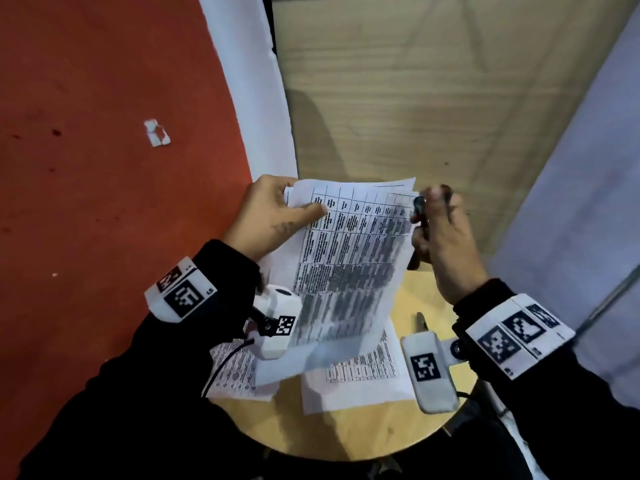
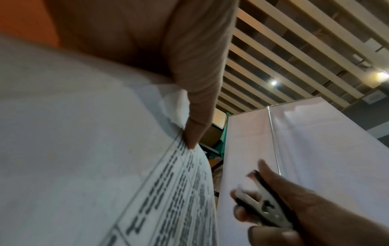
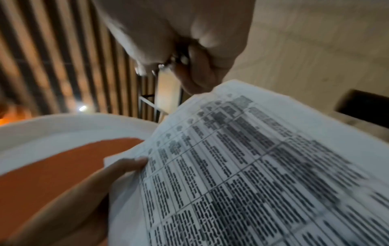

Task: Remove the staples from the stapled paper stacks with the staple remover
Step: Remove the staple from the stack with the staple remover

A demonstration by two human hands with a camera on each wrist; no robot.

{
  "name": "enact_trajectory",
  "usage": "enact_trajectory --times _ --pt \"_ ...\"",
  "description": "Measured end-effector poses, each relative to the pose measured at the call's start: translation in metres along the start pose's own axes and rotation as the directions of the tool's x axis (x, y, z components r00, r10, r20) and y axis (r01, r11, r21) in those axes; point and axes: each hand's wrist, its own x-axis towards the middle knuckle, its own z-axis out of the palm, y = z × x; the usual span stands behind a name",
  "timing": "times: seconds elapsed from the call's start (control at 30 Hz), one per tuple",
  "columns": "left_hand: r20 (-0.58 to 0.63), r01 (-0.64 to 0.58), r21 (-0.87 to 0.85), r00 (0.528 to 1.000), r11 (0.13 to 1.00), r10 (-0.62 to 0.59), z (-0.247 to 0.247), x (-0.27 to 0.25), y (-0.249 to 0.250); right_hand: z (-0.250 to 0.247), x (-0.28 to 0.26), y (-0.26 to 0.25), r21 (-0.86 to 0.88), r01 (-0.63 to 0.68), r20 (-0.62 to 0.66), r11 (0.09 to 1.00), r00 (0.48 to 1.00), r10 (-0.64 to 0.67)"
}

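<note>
The left hand (image 1: 266, 216) held a stapled paper stack (image 1: 349, 258) up off the surface (image 1: 426, 299), thumb on the printed face near the top left corner and fingers curled behind it. The right hand (image 1: 440, 233) was wrapped round the staple remover (image 1: 419, 206), fingers curled on its grips, just beside the stack's top right corner; whether the tool touched the paper could not be told. In the left wrist view the remover (image 2: 263, 206) showed metal claws and a dark handle, apart from the sheet edge.

Below the lifted stack, more printed sheets (image 1: 360, 368) lay flat on the round wooden surface. A small torn scrap (image 1: 156, 132) sat well apart on the red floor.

The step in hand appeared to be bringing the tool to a staple; no staple was visible in any view. The next move would likely call for steadying the corner, sliding the claws under the staple and squeezing without tearing the page.
</note>
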Motion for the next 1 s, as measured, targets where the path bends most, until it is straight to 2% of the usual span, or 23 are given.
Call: enact_trajectory --times 0.03,0.1,0.17,0.37,0.43,1.0 --pt "0.009 0.002 -0.01 1.0 1.0 -0.002 0.001 -0.002 0.0 0.003 -0.002 -0.004 -0.187 0.053 0.059 0.981 0.997 -0.043" --pt "0.028 0.017 -0.008 0.999 1.0 -0.017 0.0 -0.007 0.0 0.007 -0.008 -0.012 -0.515 0.255 0.208 0.818 0.963 -0.17" --pt "0.039 0.028 -0.01 0.999 1.0 -0.027 0.0 -0.011 0.003 0.012 -0.012 -0.021 -0.597 0.421 0.331 0.683 0.905 -0.268" --pt "0.046 0.014 -0.044 0.999 0.999 -0.012 0.004 -0.015 0.012 0.026 -0.009 -0.03 -0.594 0.612 0.421 0.522 0.79 -0.446" --pt "0.026 0.014 -0.034 1.0 0.999 -0.013 0.004 -0.014 0.013 0.029 -0.007 -0.03 -0.581 0.653 0.459 0.486 0.756 -0.467" --pt "0.084 -0.002 -0.061 0.996 0.998 0.007 0.0 -0.01 0.011 0.04 -0.001 -0.038 -0.602 0.755 0.623 0.261 0.648 -0.438"
